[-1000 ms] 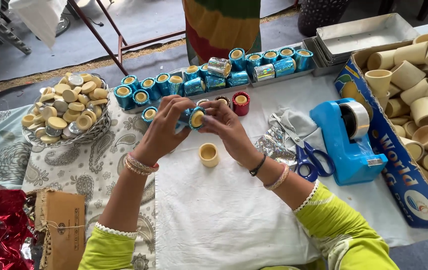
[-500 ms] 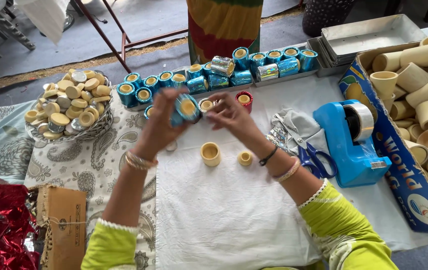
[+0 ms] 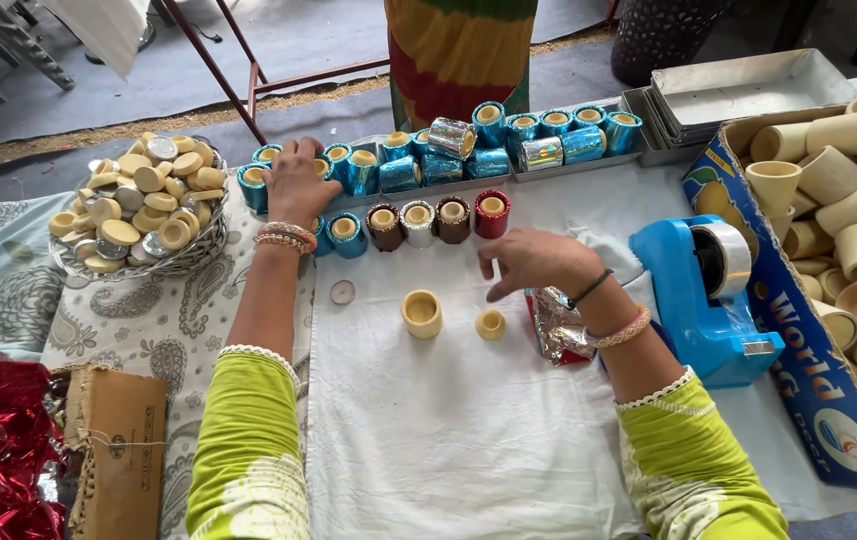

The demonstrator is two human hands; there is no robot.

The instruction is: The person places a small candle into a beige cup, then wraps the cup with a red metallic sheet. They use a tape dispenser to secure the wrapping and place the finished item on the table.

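Small bare cream cup (image 3: 490, 323), upright.

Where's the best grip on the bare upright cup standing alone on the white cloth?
Probably pinch the bare cup across its round side wall from above. It stands upright, mouth up, apart from the small lid on its right, with open cloth around it.

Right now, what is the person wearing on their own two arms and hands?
Both arms have bright lime-green sleeves with a faint pale pattern, ending below the elbow in white scalloped trim. The left hand has a stack of thin bangles, pink and gold-toned, at the wrist. The right hand has a thin dark band at the wrist and, just behind it, a pink and yellow bangle. No gloves; any rings are too small to tell.
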